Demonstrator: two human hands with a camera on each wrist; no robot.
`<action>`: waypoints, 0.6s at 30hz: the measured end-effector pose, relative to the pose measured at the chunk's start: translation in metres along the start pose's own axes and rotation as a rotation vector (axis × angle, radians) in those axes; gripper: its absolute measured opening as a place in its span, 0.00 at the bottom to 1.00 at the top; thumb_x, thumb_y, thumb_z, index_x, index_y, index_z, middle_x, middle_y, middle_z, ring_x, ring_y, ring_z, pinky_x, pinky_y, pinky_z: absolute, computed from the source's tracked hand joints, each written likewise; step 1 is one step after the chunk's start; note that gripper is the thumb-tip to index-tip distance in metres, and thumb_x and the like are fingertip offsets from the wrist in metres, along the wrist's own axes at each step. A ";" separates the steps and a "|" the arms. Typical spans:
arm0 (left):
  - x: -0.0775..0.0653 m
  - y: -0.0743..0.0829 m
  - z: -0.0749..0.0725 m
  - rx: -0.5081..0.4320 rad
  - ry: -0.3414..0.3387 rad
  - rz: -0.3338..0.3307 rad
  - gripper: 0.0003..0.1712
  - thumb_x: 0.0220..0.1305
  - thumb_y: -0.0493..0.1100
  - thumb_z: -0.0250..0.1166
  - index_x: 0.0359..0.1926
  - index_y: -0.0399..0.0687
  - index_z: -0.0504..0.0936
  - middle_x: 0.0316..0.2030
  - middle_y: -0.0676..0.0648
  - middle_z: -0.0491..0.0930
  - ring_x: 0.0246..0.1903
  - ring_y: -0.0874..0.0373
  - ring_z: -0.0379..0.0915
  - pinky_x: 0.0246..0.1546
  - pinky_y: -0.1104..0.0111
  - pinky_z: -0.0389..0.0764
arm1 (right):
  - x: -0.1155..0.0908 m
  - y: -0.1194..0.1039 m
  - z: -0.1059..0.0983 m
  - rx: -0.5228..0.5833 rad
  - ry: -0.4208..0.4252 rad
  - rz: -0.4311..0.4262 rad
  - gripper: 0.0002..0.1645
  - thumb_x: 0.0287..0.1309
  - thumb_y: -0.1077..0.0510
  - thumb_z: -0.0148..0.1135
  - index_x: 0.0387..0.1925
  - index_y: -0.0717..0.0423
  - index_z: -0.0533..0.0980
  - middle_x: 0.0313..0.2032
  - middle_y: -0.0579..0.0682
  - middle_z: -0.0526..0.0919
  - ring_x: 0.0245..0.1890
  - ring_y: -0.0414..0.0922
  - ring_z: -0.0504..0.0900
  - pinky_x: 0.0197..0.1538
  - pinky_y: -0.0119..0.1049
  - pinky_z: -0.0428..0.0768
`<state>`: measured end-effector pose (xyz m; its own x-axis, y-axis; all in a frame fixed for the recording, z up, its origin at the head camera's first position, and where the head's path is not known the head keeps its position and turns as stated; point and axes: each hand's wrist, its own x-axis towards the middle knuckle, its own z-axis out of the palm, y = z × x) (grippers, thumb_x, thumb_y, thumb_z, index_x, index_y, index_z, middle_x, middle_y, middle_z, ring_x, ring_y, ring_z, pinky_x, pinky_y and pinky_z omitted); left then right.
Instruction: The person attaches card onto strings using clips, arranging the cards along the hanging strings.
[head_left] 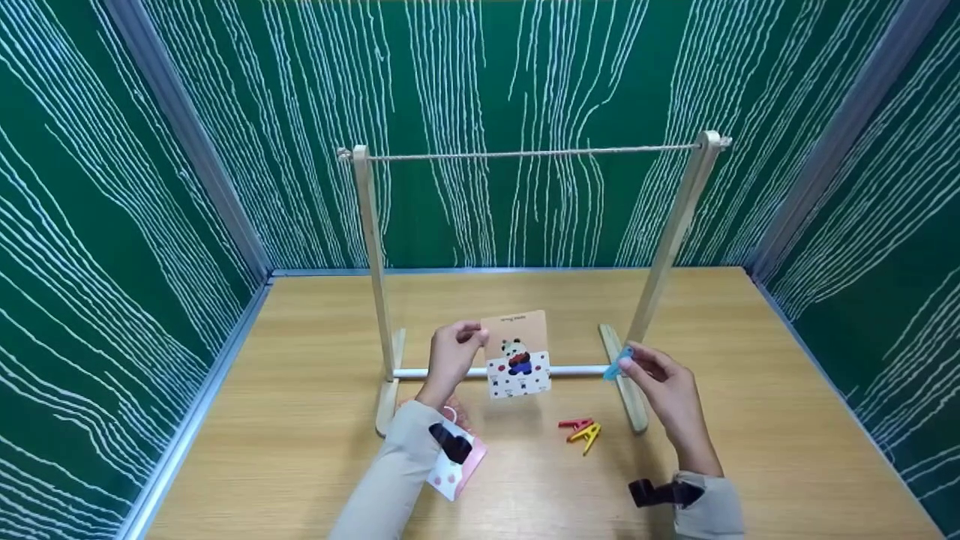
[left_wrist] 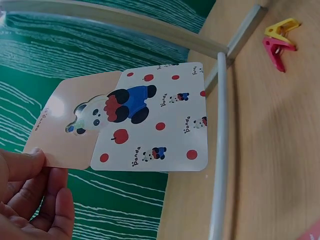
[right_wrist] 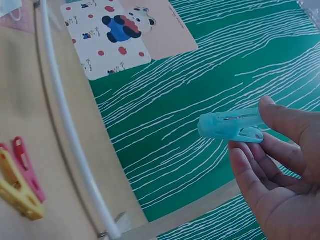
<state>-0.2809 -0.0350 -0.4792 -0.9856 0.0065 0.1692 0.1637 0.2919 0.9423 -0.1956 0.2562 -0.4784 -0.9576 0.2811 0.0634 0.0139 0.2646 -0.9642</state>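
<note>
My left hand [head_left: 452, 356] pinches the edge of a panda card [head_left: 516, 360], its upper part peach and its lower part white with red apples. In the left wrist view, thumb and fingers hold the card [left_wrist: 150, 120] at its peach end. To the right, my right hand [head_left: 669, 394] pinches a light blue clothespin [right_wrist: 225, 122] by its handle end. Both hands are raised over the table near a wooden stand. On the table between them lie a red clothespin [head_left: 574, 424] and a yellow clothespin [head_left: 588, 436], touching or overlapping.
A rope [head_left: 525, 154] spans the tops of the stand's two posts [head_left: 371, 247], and a white bar [head_left: 577, 370] joins them low down. Below my left forearm lies a pink and white card [head_left: 471, 472], partly covered. Green walls [head_left: 517, 217] with white lines surround the wooden table [head_left: 285, 420].
</note>
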 end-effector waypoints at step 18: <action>0.015 0.047 0.008 -0.064 -0.033 -0.043 0.15 0.63 0.43 0.65 0.49 0.41 0.83 0.44 0.43 0.85 0.43 0.55 0.82 0.47 0.68 0.82 | 0.016 -0.052 -0.011 -0.001 -0.046 -0.150 0.29 0.61 0.49 0.62 0.59 0.60 0.73 0.42 0.32 0.80 0.44 0.29 0.78 0.49 0.19 0.76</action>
<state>-0.2884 -0.0132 -0.4345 -0.9925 0.0267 0.1195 0.1224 0.2307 0.9653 -0.2083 0.2569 -0.4248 -0.9611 0.1959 0.1948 -0.1300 0.3013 -0.9446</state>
